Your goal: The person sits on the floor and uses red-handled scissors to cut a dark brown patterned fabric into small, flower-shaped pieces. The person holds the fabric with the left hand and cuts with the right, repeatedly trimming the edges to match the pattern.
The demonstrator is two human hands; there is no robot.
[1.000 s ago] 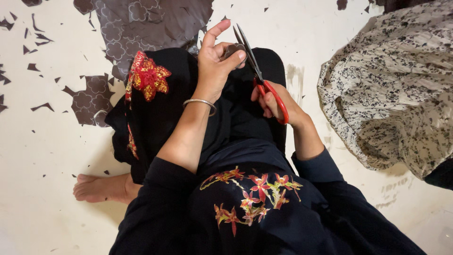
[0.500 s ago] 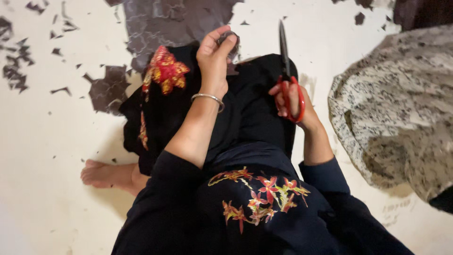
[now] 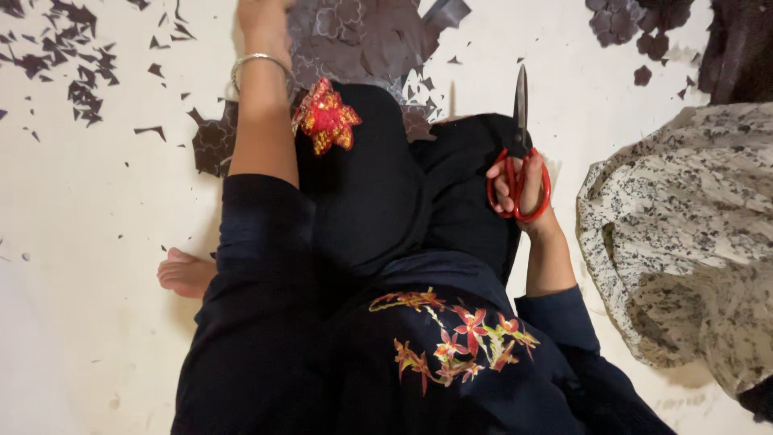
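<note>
My right hand (image 3: 522, 193) grips red-handled scissors (image 3: 519, 153), blades closed and pointing away from me over the black cloth (image 3: 386, 193) on my lap. My left hand (image 3: 262, 14) is stretched forward to the top edge of the view, mostly cut off; its fingers are hidden. It reaches beside a dark grey patterned fabric sheet (image 3: 362, 36) on the floor. A silver bangle (image 3: 256, 63) sits on that wrist. A red and gold embroidered flower (image 3: 324, 119) shows on the black cloth next to my forearm.
Several dark fabric scraps (image 3: 80, 80) lie scattered on the white floor at the upper left, more at the upper right (image 3: 636, 24). A speckled black-and-white cloth (image 3: 684, 234) is heaped at the right. My bare foot (image 3: 185, 274) rests at the left.
My left hand has left the lap and reached forward to the dark sheet on the floor. The right hand with the scissors has stayed beside the black cloth.
</note>
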